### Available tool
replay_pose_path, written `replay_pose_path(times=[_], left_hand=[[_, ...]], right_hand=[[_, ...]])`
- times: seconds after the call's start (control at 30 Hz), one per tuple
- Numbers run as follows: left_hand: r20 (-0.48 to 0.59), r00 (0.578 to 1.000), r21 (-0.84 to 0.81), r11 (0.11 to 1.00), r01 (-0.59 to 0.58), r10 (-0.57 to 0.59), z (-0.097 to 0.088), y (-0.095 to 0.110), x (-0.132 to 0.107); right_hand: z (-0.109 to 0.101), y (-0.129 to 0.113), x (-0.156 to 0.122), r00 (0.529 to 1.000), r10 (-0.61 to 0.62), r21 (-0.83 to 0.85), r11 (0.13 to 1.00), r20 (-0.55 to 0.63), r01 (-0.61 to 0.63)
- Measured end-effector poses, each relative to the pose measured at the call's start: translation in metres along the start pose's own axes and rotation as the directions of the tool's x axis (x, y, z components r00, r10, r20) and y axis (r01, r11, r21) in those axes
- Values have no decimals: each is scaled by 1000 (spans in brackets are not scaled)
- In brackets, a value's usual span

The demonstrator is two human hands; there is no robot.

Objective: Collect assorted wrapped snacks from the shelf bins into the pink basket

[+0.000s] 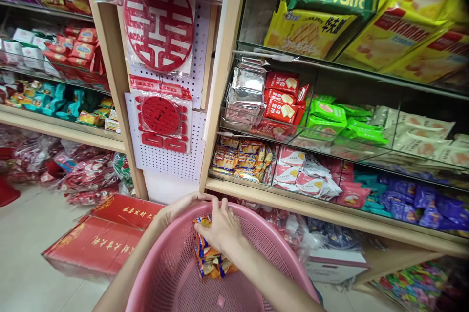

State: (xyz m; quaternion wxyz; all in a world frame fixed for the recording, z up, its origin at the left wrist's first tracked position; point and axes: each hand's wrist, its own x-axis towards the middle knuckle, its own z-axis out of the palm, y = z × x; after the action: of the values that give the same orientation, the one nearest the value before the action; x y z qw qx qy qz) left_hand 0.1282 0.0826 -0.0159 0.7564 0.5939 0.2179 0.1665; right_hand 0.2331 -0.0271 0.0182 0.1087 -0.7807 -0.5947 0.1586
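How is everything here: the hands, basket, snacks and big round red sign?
Pink basket: partly filled
Orange packets: bunched inside the basket
Left hand: at the basket's far rim, grip unclear
Right hand: over the orange packets, grip unclear
Green packets: loosely piled
Big round red sign: in clear plastic

A light-wood shelving unit (264, 198) with clear fronts (351, 148) fills the right side, its tiers slanting across the view, while a matching wooden rack (112, 68) stands at the left. Between them is a white pegboard panel (198, 156) hung with red double-happiness cutouts (158, 33). Pale square tiles cover the floor (29, 258), and bright light leaves glints along the shelves.
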Motion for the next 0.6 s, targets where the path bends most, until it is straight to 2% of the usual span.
replay_pose_path(times=[0.17, 0.6], left_hand=[[3, 1000, -82, 996, 18, -18, 0, -2, 1], [-2, 1000, -136, 990, 22, -23, -5, -6, 1]], right_hand=[[6, -2, -4, 997, -45, -8, 999, -62, 45], [11, -5, -4, 996, -40, -2, 999, -82, 40]])
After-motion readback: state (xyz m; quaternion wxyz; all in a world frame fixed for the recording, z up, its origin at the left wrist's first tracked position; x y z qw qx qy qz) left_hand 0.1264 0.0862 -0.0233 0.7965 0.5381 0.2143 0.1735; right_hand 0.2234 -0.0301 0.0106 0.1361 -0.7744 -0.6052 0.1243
